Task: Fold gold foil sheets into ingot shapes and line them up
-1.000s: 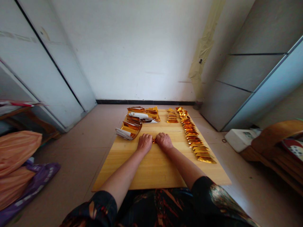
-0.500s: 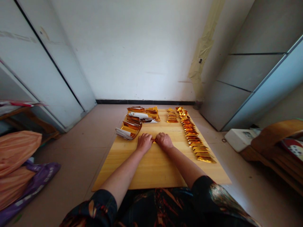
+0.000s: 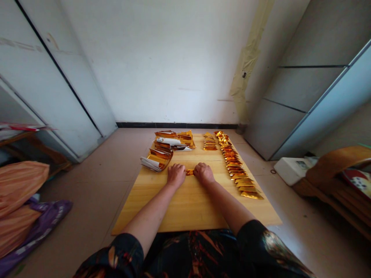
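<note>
My left hand and my right hand rest on a wooden board, fingers curled down. Between them lies a small folded gold foil strip, its ends under or against my fingertips. Beyond my left hand sits a curled bundle of gold foil sheets with white backing. Farther back lies a loose pile of gold foil and white paper. A short stack of folded gold foil pieces lies beyond my right hand. A long overlapping row of gold foil triangles runs along the board's right side.
The board lies on a tiled floor against a white wall. White cabinet doors stand at the left, near orange bags and a purple bag. A white box and a wooden chair are at the right.
My hands have moved slightly apart, and more of the gold foil strip shows between them. The view has shifted a little.
</note>
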`<control>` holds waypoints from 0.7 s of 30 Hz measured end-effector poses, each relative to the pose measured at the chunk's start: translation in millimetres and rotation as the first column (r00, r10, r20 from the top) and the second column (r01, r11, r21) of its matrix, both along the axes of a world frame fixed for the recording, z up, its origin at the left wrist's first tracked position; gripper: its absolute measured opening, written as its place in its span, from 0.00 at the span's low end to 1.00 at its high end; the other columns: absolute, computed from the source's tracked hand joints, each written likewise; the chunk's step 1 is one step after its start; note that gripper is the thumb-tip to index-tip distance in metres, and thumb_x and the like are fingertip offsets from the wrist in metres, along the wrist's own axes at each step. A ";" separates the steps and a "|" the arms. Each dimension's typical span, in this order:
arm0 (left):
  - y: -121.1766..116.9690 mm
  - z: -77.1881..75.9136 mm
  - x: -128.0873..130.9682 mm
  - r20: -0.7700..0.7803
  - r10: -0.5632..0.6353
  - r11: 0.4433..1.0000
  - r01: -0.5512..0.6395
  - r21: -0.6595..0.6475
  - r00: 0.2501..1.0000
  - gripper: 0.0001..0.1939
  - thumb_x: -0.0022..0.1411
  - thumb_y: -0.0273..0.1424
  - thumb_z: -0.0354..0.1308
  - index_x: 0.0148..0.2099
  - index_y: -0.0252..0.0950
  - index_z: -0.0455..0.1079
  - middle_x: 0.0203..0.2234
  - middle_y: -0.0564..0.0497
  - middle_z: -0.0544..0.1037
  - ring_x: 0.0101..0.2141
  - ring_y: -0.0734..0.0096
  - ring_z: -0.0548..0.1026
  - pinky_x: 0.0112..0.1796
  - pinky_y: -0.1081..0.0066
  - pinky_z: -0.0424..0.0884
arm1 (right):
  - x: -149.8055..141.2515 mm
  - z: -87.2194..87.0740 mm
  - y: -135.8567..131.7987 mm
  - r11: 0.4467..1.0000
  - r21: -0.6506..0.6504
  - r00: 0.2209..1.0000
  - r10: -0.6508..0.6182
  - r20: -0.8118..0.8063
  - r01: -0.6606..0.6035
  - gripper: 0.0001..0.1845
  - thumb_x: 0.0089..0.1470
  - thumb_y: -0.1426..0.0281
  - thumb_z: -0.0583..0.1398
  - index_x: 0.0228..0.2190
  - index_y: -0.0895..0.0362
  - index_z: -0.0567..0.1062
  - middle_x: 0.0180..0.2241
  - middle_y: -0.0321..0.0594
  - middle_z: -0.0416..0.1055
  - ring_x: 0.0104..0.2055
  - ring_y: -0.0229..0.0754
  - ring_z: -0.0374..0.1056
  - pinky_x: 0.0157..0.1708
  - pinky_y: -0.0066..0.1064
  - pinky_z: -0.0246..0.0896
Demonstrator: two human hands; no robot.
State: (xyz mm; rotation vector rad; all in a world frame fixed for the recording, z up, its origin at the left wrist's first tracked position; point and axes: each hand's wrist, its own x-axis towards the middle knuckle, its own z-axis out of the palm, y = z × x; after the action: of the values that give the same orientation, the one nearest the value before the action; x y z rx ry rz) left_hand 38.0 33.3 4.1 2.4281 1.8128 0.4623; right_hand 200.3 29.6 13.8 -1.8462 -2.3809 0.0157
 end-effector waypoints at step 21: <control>-2.8 -4.5 -2.0 0.061 -0.042 0.996 0.037 0.079 0.997 0.04 0.58 0.32 0.55 0.35 0.40 0.70 0.35 0.51 0.76 0.41 0.64 0.68 0.40 0.63 0.55 | 9.4 -13.4 -3.0 0.984 0.172 0.992 0.058 -0.108 -0.039 0.07 0.53 0.68 0.57 0.34 0.56 0.72 0.35 0.40 0.71 0.40 0.42 0.63 0.37 0.31 0.47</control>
State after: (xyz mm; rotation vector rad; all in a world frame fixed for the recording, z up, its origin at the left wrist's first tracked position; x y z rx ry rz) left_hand 36.0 30.6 -0.5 2.4647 1.7508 0.6103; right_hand 209.7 26.7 0.4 -1.6655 -2.2744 -0.0737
